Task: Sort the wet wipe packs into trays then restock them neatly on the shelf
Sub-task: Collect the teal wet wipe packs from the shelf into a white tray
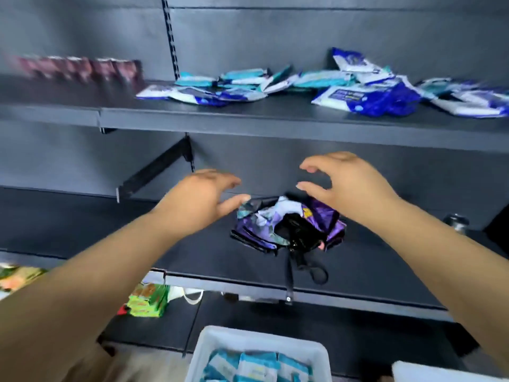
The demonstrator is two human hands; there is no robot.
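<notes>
I see my left hand [202, 199] open with fingers loosely extended, holding nothing, its fingertips just at the 9 o'clock edge of a folded purple umbrella [289, 227] lying on the middle shelf [358, 271]. My right hand [347, 183] hovers above the umbrella at 1 o'clock, fingers curved, empty. Loose wet wipe packs [369, 99] sprawl flat across the upper shelf [275, 117] at 12 o'clock, long axes pointing every way; blur stops me counting them. At 6 o'clock a white tray [220, 340] holds teal packs [257, 366] upright; I count three clear ones in the top row.
</notes>
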